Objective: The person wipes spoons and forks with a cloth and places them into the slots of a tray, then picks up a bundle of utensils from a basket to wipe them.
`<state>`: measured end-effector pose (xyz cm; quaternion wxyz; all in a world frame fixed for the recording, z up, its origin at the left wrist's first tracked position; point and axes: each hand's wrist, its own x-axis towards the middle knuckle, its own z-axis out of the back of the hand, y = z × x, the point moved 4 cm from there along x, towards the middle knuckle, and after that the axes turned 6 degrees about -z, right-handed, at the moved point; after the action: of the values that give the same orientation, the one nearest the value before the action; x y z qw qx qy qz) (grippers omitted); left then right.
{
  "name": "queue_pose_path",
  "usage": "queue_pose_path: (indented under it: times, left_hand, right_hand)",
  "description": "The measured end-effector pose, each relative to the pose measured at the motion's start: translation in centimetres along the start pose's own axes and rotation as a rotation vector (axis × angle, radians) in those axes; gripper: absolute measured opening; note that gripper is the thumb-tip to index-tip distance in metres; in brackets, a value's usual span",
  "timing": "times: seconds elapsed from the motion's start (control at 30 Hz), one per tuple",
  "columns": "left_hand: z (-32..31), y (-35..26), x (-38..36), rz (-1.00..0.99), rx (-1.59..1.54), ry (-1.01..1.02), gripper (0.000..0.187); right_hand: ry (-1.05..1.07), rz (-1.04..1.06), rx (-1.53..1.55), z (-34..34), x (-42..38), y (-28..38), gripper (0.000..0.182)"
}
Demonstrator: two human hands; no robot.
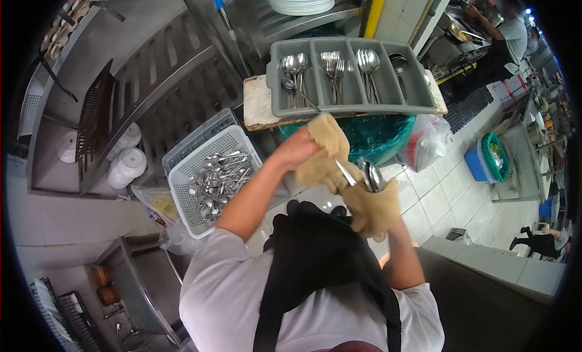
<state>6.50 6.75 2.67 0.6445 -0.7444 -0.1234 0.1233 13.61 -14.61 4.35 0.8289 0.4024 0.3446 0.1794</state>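
One view only here, the head camera, and it is looking steeply down from above the person's own chest, so the white shirt and black apron straps (315,273) are filling the bottom of the picture. The wide fisheye lens is bending everything and leaving black corners. The camera is sitting very close to the raised forearms, with the tan cloth (339,170) right at centre. Beyond them it is facing a grey plastic cutlery tray with four compartments (354,103) near the top, and it is taking in the white tiled floor (442,200) far below on the right.
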Motion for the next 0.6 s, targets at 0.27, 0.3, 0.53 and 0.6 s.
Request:
queue_pose_path:
  times: [0.27, 0.3, 0.53, 0.6]
  left_hand:
    - [-1.1, 3.8, -1.9, -0.158, 0.700, 0.779, 0.020]
    - [0.4, 2.3, -0.9, -0.107, 0.667, 0.517, 0.020]
    - [-1.6, -0.5, 1.9, -0.225, -0.834, -0.506, 0.020]
    - [-3.0, 0.4, 1.8, -0.166, -0.921, -0.281, 0.023]
  right_hand:
    - [-0.008, 0.149, -0.175, 5.1, -1.1, 3.2, 0.022]
    - [-0.080, 0.294, -0.256, 4.4, -0.7, 1.5, 0.025]
    - [0.031, -0.192, 0.740, -3.7, -3.2, 3.8, 0.027]
    - [0.008, 0.052, 0.869, -4.8, -1.9, 3.5, 0.027]
